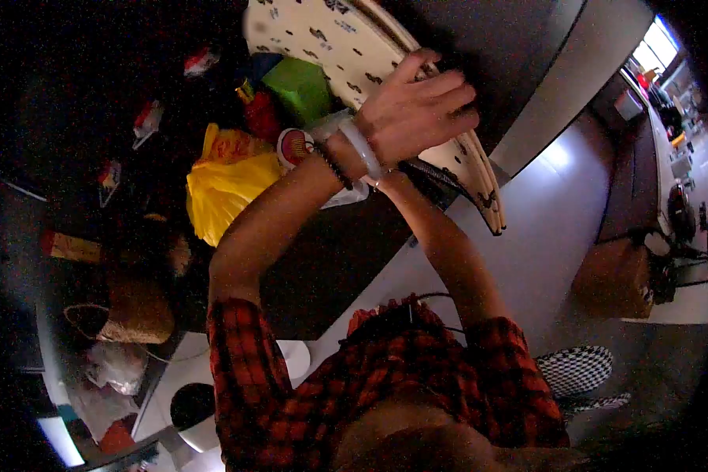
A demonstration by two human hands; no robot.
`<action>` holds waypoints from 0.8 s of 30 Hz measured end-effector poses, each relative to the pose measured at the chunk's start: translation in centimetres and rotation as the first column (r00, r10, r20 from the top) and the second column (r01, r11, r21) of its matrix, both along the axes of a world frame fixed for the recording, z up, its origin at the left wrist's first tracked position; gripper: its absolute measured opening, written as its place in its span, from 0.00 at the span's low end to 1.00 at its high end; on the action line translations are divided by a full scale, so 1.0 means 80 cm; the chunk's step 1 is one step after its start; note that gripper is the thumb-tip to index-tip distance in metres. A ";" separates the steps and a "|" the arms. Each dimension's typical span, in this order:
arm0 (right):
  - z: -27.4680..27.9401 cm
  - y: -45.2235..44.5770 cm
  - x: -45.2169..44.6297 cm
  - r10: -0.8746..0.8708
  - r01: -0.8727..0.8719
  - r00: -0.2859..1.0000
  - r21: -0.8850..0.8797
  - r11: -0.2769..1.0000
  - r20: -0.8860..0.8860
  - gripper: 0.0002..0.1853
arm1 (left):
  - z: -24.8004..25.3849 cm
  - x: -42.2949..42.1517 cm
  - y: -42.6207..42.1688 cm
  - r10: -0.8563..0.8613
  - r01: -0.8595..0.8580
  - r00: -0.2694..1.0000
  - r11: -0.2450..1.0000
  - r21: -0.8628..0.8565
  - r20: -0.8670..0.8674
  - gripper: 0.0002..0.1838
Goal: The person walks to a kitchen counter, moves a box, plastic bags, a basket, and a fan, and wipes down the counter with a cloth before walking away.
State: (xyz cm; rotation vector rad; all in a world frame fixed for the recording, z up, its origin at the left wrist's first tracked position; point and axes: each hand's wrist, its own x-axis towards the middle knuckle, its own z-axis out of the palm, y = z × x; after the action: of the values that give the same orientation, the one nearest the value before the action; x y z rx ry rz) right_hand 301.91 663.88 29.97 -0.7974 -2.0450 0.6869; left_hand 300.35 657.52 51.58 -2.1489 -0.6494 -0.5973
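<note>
A flat, cream-coloured cloth item with small dark prints and layered, piped edges stands slanting at the top; its exact kind is unclear. My left hand, with a white band and a dark bead bracelet at the wrist, grips its edge, fingers bent over it. My right forearm reaches up beneath the left wrist, and the right hand is hidden there. Beside the left forearm sit a yellow plastic bag, a round red-and-white item, a green box and a red item with a yellow top.
Small red-and-white packs lie on the dark surface at left. Further down are a brown paper bag and a clear plastic bag. On the right stand a cardboard box, a long counter and a checkered item.
</note>
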 end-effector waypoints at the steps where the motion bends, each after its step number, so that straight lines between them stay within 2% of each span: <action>1: 0.001 0.007 -0.002 -0.014 0.015 0.999 -0.003 1.000 0.030 0.23 | 0.002 0.000 0.000 0.006 -0.006 1.000 1.000 -0.008 0.004 0.08; 5: -0.005 0.010 0.000 -0.026 0.029 0.987 -0.017 0.999 0.157 0.22 | -0.002 0.002 0.000 -0.024 0.023 0.999 0.999 0.031 0.045 0.10; 9: -0.016 -0.032 0.036 -0.022 0.031 0.946 -0.022 0.999 0.322 0.22 | 0.001 0.004 -0.004 0.046 -0.048 0.998 0.997 0.061 0.030 0.12; 11: -0.047 -0.046 0.061 -0.032 0.042 0.928 -0.019 0.999 0.371 0.22 | -0.004 0.005 -0.005 0.049 -0.052 0.998 0.996 0.066 0.045 0.13; 12: -0.089 -0.044 0.076 -0.373 0.085 0.737 0.469 0.879 0.564 0.22 | -0.006 0.004 -0.002 0.058 -0.062 0.997 0.994 0.088 0.043 0.13; 13: -0.132 -0.043 0.089 -0.716 -0.056 0.478 0.831 0.554 0.509 0.23 | -0.008 0.005 0.000 0.069 -0.073 0.997 0.991 0.110 0.043 0.13; 14: -0.125 -0.052 0.096 -0.847 -0.192 0.347 0.914 0.356 0.403 0.23 | -0.005 0.007 0.001 0.064 -0.067 0.997 0.996 0.055 0.050 0.13; 15: -0.118 -0.061 0.103 -0.943 -0.334 0.245 0.933 0.136 0.225 0.23 | -0.007 0.007 0.007 0.064 -0.067 0.996 0.996 0.056 0.056 0.13; 16: -0.047 -0.092 0.112 -0.694 0.043 0.424 0.753 0.657 0.581 0.23 | -0.012 0.006 0.011 0.057 -0.058 0.997 0.998 0.030 0.058 0.16; 17: -0.005 -0.116 0.115 -0.315 0.257 0.695 0.186 0.948 0.647 0.23 | -0.016 0.004 0.012 0.052 -0.052 0.997 0.999 0.001 0.061 0.18; 18: -0.004 -0.126 0.121 -0.328 0.212 0.782 0.269 0.940 0.530 0.23 | -0.014 0.004 0.009 0.058 -0.058 0.996 0.998 -0.013 0.066 0.18; 19: -0.002 -0.139 0.126 -0.316 0.204 0.780 0.258 0.944 0.540 0.23 | -0.010 0.003 0.007 0.055 -0.055 0.997 0.998 -0.017 0.060 0.17; 21: 0.003 -0.162 0.132 -0.378 0.208 0.793 0.372 0.905 0.477 0.23 | -0.008 0.000 0.000 0.061 -0.059 0.996 0.998 -0.026 0.059 0.17; 22: -0.015 -0.171 0.126 -0.322 0.201 0.838 0.300 0.933 0.440 0.25 | -0.007 -0.001 -0.001 0.057 -0.055 0.997 0.998 -0.044 0.047 0.17; 24: -0.035 -0.227 0.105 -0.245 0.056 0.833 0.365 0.929 0.496 0.26 | -0.006 0.000 -0.004 0.047 -0.045 0.998 0.997 -0.066 0.036 0.17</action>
State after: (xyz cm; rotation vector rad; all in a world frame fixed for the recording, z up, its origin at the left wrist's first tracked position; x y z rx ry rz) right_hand 310.28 645.73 27.14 -1.0127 -2.4673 -0.0055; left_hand 300.34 657.21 51.11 -2.1819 -0.7461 -0.6004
